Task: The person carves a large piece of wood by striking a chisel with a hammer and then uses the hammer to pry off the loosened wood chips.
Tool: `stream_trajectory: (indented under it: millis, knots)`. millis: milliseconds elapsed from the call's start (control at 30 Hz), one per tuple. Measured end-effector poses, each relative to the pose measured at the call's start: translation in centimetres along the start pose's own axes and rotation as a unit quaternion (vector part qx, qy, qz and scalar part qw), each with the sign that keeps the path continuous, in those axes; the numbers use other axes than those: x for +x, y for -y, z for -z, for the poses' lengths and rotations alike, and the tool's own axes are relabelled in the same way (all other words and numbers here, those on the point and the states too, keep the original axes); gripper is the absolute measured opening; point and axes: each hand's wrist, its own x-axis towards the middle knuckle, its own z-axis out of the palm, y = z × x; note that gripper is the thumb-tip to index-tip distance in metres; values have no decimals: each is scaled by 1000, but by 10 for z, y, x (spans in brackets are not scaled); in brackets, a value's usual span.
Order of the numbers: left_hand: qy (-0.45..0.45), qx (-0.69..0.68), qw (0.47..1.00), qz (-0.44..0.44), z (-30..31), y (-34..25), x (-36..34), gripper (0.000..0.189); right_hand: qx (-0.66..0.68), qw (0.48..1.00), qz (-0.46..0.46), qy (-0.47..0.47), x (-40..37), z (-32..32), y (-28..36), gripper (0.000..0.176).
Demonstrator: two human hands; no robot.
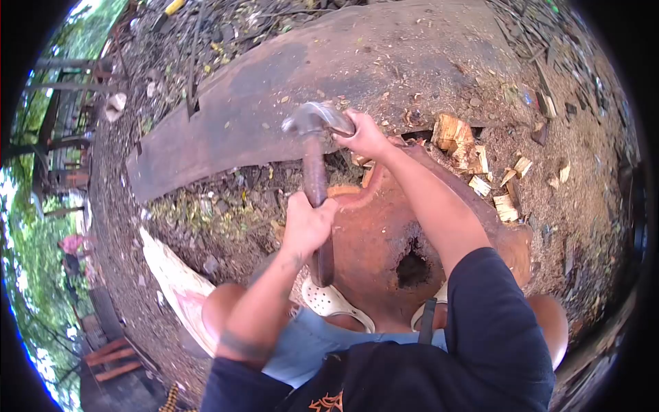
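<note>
My left hand (307, 223) is closed around the dark wooden handle of an adze-like tool (315, 165). The tool's grey metal head points away from me, with a blunt end to the left and a curved end to the right. On that curved end my right hand (364, 136) is closed. Below both hands lies a large reddish-brown piece of wood (367, 240) with a wavy edge and a dark, ragged hole (412, 268). The handle's lower end hangs over it, near my white clog (333, 302).
Split wood chunks (453, 137) and chips (506, 208) lie right of the large piece. A rusty metal sheet (268, 89) covers the ground ahead. At left is a pale, pointed log (175, 278). A distant person (71, 250) is at far left, near wooden structures.
</note>
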Motion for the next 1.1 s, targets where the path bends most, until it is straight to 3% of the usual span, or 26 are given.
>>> stream_trajectory:
  millis: [100,133,167,233,267,300,367,400,433,467,533,600,633,667,700,767,833,867,933,967,1000,1033,1067,1100]
  knots:
    - [-2,-51,998,38,65,-30,-31,22,14,1000,11,-4,5,-3,-1,36]
    - [-92,46,995,18,86,-56,-49,19,33,999,11,-4,0,-8,-4,37]
    - [-173,87,979,-57,122,-61,-61,16,24,1000,8,-4,1,-6,-4,38]
    - [-353,201,896,-177,193,-70,-85,18,6,1000,-4,1,0,-5,-3,39]
    - [-267,-78,924,-263,223,-93,-91,24,11,1000,4,0,1,-5,-2,38]
    - [-391,-79,870,-289,228,-119,-94,25,17,1000,9,-1,2,-5,-3,37]
    - [-401,-172,798,-416,229,-119,-70,19,31,1000,5,1,-2,-9,-9,36]
    - [-403,-140,790,-440,198,-101,-49,17,38,999,0,2,-1,-11,-11,36]
    - [-417,-9,783,-461,145,-67,-27,17,43,999,0,0,2,-8,-8,36]
    - [-367,102,845,-376,79,-22,-12,18,43,999,-3,8,0,-4,-2,35]
    - [-84,99,987,-92,-6,32,6,24,28,1000,-4,6,1,-1,1,35]
    - [-60,2,997,-44,19,18,-7,32,62,998,-8,3,3,-14,-19,34]
    - [-31,-21,999,40,51,0,-24,34,68,998,-10,1,0,-18,-17,34]
    - [-120,141,983,13,87,-3,-42,32,68,998,-12,4,-3,-18,-15,34]
    - [-204,298,932,-23,130,-4,-56,31,65,998,-10,-1,1,-12,-15,34]
    - [-324,51,931,-159,191,-48,-83,24,53,998,-18,6,-4,-11,-11,33]
    - [-352,-101,877,-311,263,-83,-104,23,55,998,-9,5,2,-13,-19,32]
    - [-371,-152,838,-370,276,-93,-101,23,44,999,-17,6,0,-10,-11,32]
    - [-410,-163,793,-420,226,-80,-66,24,53,999,-12,6,-2,-14,-16,33]
    - [-449,-26,794,-408,169,-50,-43,25,55,998,-3,2,1,-12,-16,33]
    - [-416,110,836,-340,97,-7,-21,25,50,998,-19,23,0,-8,-8,31]
    - [-285,146,918,-233,36,27,-4,27,48,999,-22,12,2,-2,-3,32]
    - [-133,73,983,-100,-5,46,7,28,45,999,-25,13,1,1,0,33]
    - [-46,-76,996,-10,-17,52,9,29,45,998,-30,26,-1,-3,1,34]
